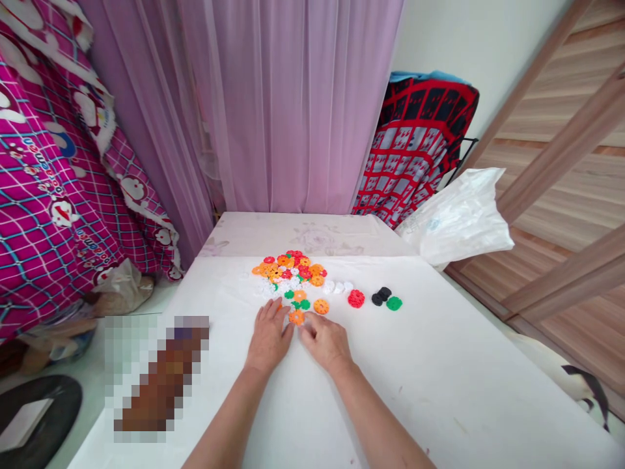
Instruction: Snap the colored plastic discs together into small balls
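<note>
"Where's the orange disc [296, 317]?"

"On the table [415, 365], between the left hand [268, 335] and the right hand [326, 342]. I can't tell whether the fingers [265, 312] grip it or just rest beside it."

"Heavy?"

"Light, I'd guess: thin, stiff plastic, perhaps slippery. Best pinched by its edge."

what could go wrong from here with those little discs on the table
The left hand and right hand are close around an orange disc, so either might nudge it aside. The mixed pile lies just beyond, so a forward reach could scatter it. The black discs sit close beside a green disc, so a careless sweep might mix them.
</note>
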The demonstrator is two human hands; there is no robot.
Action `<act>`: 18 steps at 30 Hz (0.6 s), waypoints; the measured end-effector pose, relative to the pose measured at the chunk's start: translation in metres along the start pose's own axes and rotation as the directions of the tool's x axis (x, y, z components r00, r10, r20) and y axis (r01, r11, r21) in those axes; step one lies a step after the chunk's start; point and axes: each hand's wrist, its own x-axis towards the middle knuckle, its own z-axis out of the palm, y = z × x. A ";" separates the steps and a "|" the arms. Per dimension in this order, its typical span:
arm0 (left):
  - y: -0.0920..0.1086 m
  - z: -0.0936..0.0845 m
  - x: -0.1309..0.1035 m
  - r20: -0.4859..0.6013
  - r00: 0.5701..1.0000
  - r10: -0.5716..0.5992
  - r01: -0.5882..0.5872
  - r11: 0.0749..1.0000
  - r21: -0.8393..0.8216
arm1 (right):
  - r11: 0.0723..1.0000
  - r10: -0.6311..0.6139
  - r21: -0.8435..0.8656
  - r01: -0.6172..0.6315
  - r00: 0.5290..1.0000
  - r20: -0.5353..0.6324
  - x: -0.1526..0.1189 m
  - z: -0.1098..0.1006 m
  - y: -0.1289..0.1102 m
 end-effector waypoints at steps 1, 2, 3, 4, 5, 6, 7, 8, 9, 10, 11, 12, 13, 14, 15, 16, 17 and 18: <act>-0.001 0.002 0.000 -0.015 1.000 -0.005 0.005 1.000 -0.005 | 1.000 0.016 -0.004 -0.016 1.000 0.010 0.003 0.000 -0.003; -0.003 0.003 0.000 -0.030 0.999 -0.011 0.011 1.000 -0.008 | 0.999 0.030 -0.013 -0.030 0.999 0.018 0.005 0.000 -0.005; -0.004 0.005 0.000 -0.043 0.999 -0.018 0.018 1.000 -0.011 | 0.999 0.043 -0.025 -0.043 0.999 0.023 0.007 0.001 -0.007; -0.004 0.006 0.001 -0.057 0.998 -0.028 0.027 1.000 -0.015 | 0.998 0.055 -0.038 -0.054 0.998 0.028 0.009 0.001 -0.009; -0.005 0.007 0.001 -0.071 0.997 -0.039 0.038 0.999 -0.020 | 0.997 0.065 -0.049 -0.064 0.997 0.033 0.010 0.001 -0.011; -0.005 0.008 0.001 -0.085 0.995 -0.050 0.048 0.998 -0.026 | 0.995 0.078 -0.058 -0.075 0.996 0.038 0.011 0.001 -0.012; -0.006 0.009 0.001 -0.099 0.993 -0.059 0.056 0.998 -0.034 | 0.994 0.091 -0.063 -0.088 0.995 0.043 0.012 0.001 -0.013; -0.006 0.010 0.001 -0.112 0.991 -0.066 0.062 0.997 -0.043 | 0.993 0.103 -0.064 -0.100 0.994 0.047 0.012 0.001 -0.013; -0.007 0.011 0.000 -0.124 0.990 -0.070 0.064 0.997 -0.051 | 0.992 0.111 -0.062 -0.107 0.993 0.051 0.013 0.002 -0.013; -0.007 0.011 0.000 -0.134 0.988 -0.071 0.064 0.996 -0.058 | 0.992 0.114 -0.057 -0.111 0.992 0.053 0.013 0.002 -0.013; -0.008 0.011 0.000 -0.140 0.988 -0.067 0.059 0.996 -0.061 | 0.992 0.116 -0.051 -0.114 0.992 0.054 0.013 0.002 -0.013; -0.009 0.011 -0.001 -0.143 0.988 -0.061 0.052 0.997 -0.063 | 0.992 0.118 -0.047 -0.116 0.991 0.056 0.014 0.003 -0.013; -0.009 0.011 -0.001 -0.143 0.988 -0.053 0.045 0.997 -0.061 | 0.992 0.122 -0.043 -0.119 0.991 0.059 0.014 0.003 -0.013; -0.010 0.011 -0.002 -0.140 0.989 -0.044 0.037 0.998 -0.058 | 0.991 0.128 -0.040 -0.126 0.990 0.062 0.014 0.004 -0.013; -0.011 0.011 -0.002 -0.136 0.990 -0.037 0.030 0.998 -0.052 | 0.991 0.134 -0.037 -0.132 0.989 0.065 0.014 0.004 -0.012; -0.011 0.011 -0.002 -0.130 0.991 -0.029 0.024 0.999 -0.045 | 0.990 0.136 -0.031 -0.135 0.988 0.068 0.014 0.004 -0.012; -0.012 0.010 -0.002 -0.123 0.992 -0.022 0.018 0.999 -0.039 | 0.991 0.134 -0.025 -0.133 0.989 0.068 0.013 0.003 -0.012; -0.012 0.010 -0.002 -0.116 0.993 -0.016 0.012 0.999 -0.033 | 0.992 0.130 -0.019 -0.129 0.989 0.065 0.013 0.003 -0.012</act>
